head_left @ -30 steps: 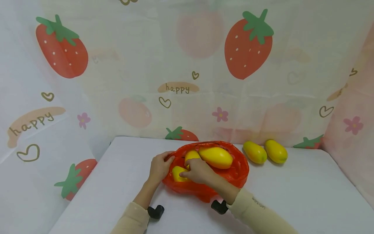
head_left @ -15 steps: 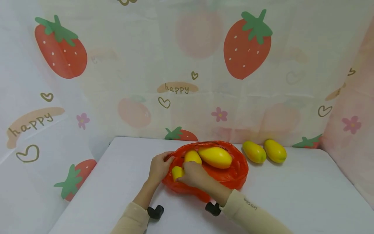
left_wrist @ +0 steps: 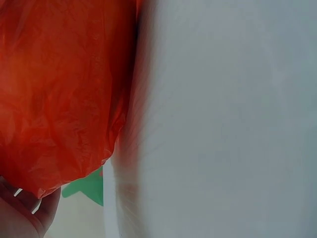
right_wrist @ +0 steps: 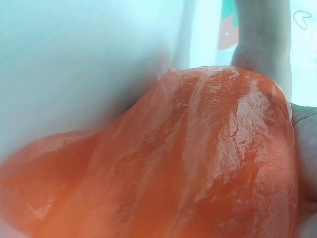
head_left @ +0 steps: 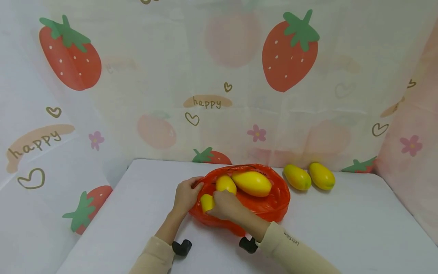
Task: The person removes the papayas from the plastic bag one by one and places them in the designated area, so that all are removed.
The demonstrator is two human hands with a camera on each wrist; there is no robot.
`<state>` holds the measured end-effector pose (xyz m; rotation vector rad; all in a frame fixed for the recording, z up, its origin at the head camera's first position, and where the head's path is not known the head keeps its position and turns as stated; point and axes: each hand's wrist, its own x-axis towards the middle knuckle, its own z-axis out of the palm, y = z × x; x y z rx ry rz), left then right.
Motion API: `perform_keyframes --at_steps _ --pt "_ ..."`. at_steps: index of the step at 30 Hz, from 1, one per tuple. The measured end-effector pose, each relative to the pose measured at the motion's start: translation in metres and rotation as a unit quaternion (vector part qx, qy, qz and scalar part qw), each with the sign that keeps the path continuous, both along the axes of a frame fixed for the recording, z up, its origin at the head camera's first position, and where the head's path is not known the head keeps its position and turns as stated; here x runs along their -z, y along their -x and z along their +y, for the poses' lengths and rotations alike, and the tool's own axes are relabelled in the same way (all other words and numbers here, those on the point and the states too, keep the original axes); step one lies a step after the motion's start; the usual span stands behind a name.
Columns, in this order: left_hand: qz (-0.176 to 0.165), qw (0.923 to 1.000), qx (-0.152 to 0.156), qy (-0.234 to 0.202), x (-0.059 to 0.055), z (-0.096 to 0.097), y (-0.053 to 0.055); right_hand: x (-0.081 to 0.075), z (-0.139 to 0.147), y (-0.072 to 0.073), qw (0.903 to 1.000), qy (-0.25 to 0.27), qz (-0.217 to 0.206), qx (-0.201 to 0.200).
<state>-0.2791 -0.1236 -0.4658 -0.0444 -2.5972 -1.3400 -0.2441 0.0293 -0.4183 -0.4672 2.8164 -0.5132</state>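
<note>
A red plastic bag (head_left: 280, 203) lies spread on the white table, its mouth facing up. My left hand (head_left: 184, 196) holds its left rim, with the thumb over the edge; in the left wrist view, fingers (left_wrist: 47, 210) show behind the bag's edge. Inside the bag, my right hand (head_left: 227, 205) has its fingers curled over the front-left yellow mango (head_left: 206, 203), partly hiding it. Behind that hand lie a second mango (head_left: 226, 183) and a larger-looking one (head_left: 252, 183). In the right wrist view the bag's red film (right_wrist: 198, 158) covers most of the picture.
Two more yellow mangoes (head_left: 297, 177) (head_left: 322, 176) lie side by side on the table right of the bag, near the back edge. A strawberry-print curtain (head_left: 212, 76) hangs behind and along both sides. A black wrist mount (head_left: 182, 248) sits under each forearm.
My right hand has moved slightly left and towards me, and its fingers have curled over the front-left mango. My left hand stays at the bag's rim.
</note>
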Motion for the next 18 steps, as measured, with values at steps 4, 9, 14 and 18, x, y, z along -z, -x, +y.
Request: perform_keyframes --at_steps 4,9,14,18 --pt "0.0 1.0 0.001 -0.001 -0.001 0.0 -0.001 0.0 0.0 -0.001 1.0 0.007 -0.002 0.003" --pt "0.001 1.0 -0.001 0.001 -0.002 0.0 -0.002 -0.001 0.002 -0.001 0.9997 0.022 -0.006 0.007" --pt "-0.001 1.0 -0.003 0.001 -0.003 0.0 -0.002 -0.003 0.006 0.001 0.9993 0.035 -0.01 0.007" --pt "0.002 1.0 -0.003 0.001 -0.003 0.0 -0.002 -0.005 0.01 0.002 0.9988 0.046 -0.016 0.009"
